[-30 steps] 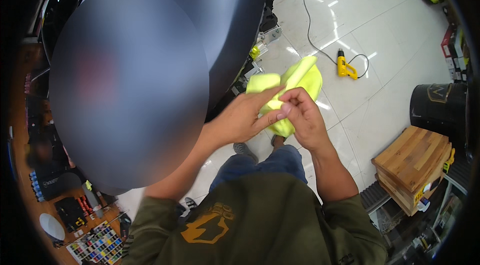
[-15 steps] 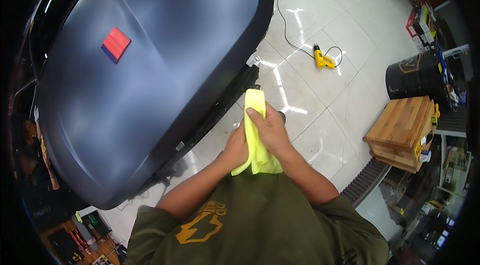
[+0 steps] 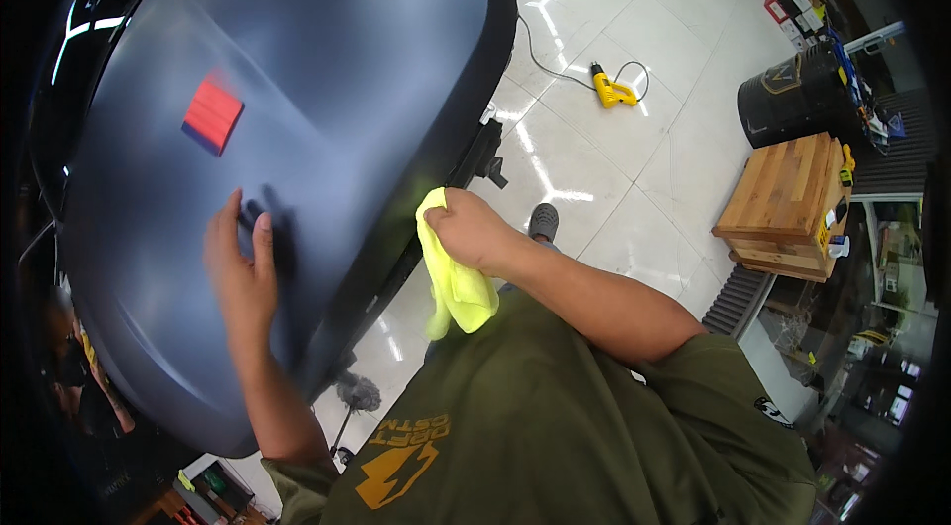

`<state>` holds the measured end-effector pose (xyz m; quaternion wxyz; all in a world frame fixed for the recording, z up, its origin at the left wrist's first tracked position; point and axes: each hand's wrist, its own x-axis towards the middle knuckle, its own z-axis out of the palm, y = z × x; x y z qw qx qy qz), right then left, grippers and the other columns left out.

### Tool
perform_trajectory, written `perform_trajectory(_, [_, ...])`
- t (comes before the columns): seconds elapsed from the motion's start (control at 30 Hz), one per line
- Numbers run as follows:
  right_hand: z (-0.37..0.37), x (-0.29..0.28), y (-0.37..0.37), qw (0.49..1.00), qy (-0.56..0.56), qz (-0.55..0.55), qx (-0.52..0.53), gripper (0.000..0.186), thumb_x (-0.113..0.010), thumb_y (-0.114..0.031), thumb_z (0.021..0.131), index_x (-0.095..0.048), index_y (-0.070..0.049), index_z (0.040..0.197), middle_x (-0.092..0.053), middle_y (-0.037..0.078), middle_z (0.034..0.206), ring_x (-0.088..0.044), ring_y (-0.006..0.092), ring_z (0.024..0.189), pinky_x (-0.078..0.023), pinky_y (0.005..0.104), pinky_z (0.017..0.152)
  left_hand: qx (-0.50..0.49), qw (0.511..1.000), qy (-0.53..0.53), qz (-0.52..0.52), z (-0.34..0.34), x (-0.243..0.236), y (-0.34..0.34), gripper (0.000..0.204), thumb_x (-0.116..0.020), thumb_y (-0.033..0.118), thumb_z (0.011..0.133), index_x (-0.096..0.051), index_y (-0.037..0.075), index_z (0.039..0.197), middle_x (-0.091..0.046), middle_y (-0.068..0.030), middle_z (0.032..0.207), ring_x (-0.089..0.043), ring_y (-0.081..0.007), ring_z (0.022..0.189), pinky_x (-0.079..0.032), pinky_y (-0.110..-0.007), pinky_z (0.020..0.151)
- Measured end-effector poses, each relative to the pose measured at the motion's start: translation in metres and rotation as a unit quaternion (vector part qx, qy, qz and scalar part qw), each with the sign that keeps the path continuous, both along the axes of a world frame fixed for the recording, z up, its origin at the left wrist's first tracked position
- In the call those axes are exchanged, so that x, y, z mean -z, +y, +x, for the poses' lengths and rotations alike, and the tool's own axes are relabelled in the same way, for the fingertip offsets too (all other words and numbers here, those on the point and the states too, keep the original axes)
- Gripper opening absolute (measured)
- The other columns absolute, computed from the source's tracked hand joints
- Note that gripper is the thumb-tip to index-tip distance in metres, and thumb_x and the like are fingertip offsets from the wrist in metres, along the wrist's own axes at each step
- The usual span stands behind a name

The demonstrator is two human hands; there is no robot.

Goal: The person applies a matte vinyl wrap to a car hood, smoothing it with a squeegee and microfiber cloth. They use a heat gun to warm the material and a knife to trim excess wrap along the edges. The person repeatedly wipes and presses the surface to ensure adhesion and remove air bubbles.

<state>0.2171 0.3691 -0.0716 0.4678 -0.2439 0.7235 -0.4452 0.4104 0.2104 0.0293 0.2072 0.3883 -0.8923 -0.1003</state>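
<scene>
My left hand (image 3: 243, 267) reaches over the smooth dark grey car hood (image 3: 327, 30), fingers apart and holding nothing, its shadow beside it; whether it touches the surface I cannot tell. A red squeegee-like pad (image 3: 212, 114) with a dark blue edge lies on the hood beyond that hand. My right hand (image 3: 466, 228) grips a crumpled fluorescent yellow cloth (image 3: 458, 297) at the hood's dark front edge, and the cloth hangs down below the fingers.
A yellow heat gun (image 3: 612, 89) with a cable lies on the white tiled floor (image 3: 659, 158). Right: wooden box (image 3: 773, 188), black drum (image 3: 792, 104), stacked boxes (image 3: 792, 0). Another person's arm (image 3: 114, 396) shows at the far left. My shoe (image 3: 543, 221) is below.
My left hand has let go of the cloth and moved left over the hood, fingers spreading. My right hand has moved left, still holding the cloth. The view has shifted, showing the hood.
</scene>
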Motion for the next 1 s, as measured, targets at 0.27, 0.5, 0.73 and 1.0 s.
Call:
perform_trajectory(0.27, [-0.109, -0.023, -0.014, 0.994, 0.045, 0.076, -0.071, 0.035, -0.047, -0.022, 0.088, -0.055, 0.01, 0.099, -0.062, 0.022, 0.087, -0.063, 0.0292, 0.078, -0.05, 0.0397, 0.07, -0.065, 0.97, -0.119, -0.201, -0.026, 0.044, -0.028, 0.046, -0.051, 0.027, 0.096, -0.048, 0.007, 0.136, -0.042, -0.0187, 0.14, -0.04, -0.0361, 0.127, -0.029, -0.045, 0.107])
perform_trajectory(0.5, [-0.206, -0.039, -0.041, 0.977, 0.073, 0.141, -0.14, 0.034, -0.048, -0.021, 0.087, -0.057, 0.009, 0.101, -0.063, 0.022, 0.09, -0.063, 0.0296, 0.079, -0.05, 0.04, 0.071, -0.082, 0.972, -0.136, -0.175, -0.033, 0.039, -0.025, 0.046, -0.048, 0.027, 0.097, -0.046, 0.007, 0.139, -0.039, -0.0187, 0.144, -0.037, -0.0352, 0.131, -0.029, -0.045, 0.107])
perform_trajectory(0.73, [-0.298, -0.046, -0.089, 0.974, 0.113, 0.158, -0.12, 0.036, -0.05, -0.022, 0.085, -0.06, 0.01, 0.1, -0.065, 0.022, 0.09, -0.065, 0.0304, 0.077, -0.051, 0.0405, 0.072, -0.11, 0.962, -0.185, -0.169, -0.047, 0.033, -0.026, 0.047, -0.042, 0.027, 0.098, -0.044, 0.006, 0.14, -0.038, -0.0185, 0.145, -0.036, -0.0344, 0.132, -0.026, -0.044, 0.109])
perform_trajectory(1.0, [-0.367, -0.059, -0.146, 0.958, 0.132, 0.198, -0.159, 0.037, -0.048, -0.02, 0.086, -0.059, 0.012, 0.102, -0.064, 0.023, 0.089, -0.064, 0.0299, 0.078, -0.05, 0.0409, 0.072, -0.112, 0.959, -0.206, -0.157, -0.056, 0.029, -0.035, 0.05, -0.041, 0.024, 0.096, -0.042, 0.003, 0.141, -0.036, -0.0201, 0.146, -0.035, -0.0388, 0.132, -0.025, -0.049, 0.11])
